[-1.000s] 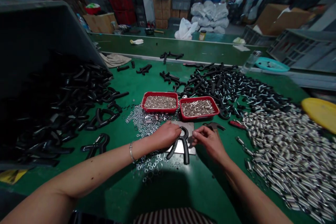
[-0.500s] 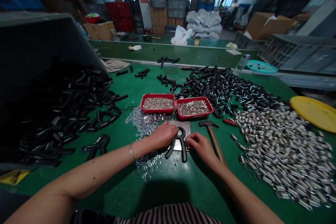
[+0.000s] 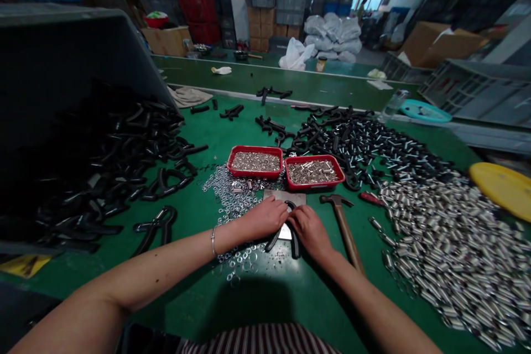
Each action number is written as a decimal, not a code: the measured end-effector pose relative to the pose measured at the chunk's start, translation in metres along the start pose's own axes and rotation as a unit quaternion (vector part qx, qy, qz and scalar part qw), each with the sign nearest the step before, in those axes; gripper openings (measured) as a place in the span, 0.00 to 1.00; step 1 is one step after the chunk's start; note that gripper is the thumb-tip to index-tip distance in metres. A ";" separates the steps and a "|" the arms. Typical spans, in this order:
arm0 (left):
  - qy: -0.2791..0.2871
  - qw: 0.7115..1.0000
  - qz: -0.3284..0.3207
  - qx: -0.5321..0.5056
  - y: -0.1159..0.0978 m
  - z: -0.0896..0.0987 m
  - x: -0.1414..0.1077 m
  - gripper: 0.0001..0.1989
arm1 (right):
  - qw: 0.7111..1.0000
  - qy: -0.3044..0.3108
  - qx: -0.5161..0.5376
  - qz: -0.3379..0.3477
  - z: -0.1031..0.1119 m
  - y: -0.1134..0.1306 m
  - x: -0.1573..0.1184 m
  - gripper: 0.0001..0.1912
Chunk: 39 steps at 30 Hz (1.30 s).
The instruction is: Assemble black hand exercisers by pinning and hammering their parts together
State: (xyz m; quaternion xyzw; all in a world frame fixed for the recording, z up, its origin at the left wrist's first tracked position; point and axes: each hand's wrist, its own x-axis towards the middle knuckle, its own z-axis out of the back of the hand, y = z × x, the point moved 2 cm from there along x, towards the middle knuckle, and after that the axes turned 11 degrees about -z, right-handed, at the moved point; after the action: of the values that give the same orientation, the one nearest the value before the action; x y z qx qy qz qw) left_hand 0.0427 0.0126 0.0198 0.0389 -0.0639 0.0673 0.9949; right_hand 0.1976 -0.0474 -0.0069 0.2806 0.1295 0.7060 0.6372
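A black spring clamp lies over a metal plate with its two handles toward me. My left hand is closed on its left side near the middle. My right hand is closed in a pinch at the clamp's right side, fingertips almost touching those of the left. Whatever the right fingertips hold is hidden. To the right lies a claw hammer with a wooden handle. Loose metal rings and nuts are scattered left of the plate.
Two red trays of small metal parts, the left tray and right tray, stand behind the plate. Black clamp parts spill from a tipped bin at left. Springs and black-headed pins are heaped at right, near a yellow lid.
My right hand has moved left and up from beside the clamp to its middle, meeting my left hand. The whole view has shifted slightly.
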 end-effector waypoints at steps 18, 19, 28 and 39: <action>-0.053 0.922 0.299 -0.241 0.044 -0.010 0.014 0.06 | 0.979 0.059 -0.183 0.071 0.000 0.012 0.007 0.12; -0.050 0.923 0.299 -0.239 0.044 -0.010 0.015 0.06 | 0.977 0.063 -0.188 0.074 0.001 0.013 0.007 0.12; -0.026 0.947 0.262 -0.182 0.042 -0.012 0.014 0.06 | 0.989 0.087 -0.102 0.054 0.003 0.012 0.006 0.10; 0.009 0.998 -0.014 0.053 0.037 -0.006 0.022 0.07 | 0.966 -0.018 -0.162 -0.199 0.073 -0.081 -0.038 0.17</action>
State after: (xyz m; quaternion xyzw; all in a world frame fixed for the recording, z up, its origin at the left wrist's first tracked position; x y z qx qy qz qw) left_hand 0.0601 0.0525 0.0192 0.0915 -0.0505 0.0569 0.9929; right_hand 0.3064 -0.0850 -0.0003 0.1547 0.0556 0.5714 0.8040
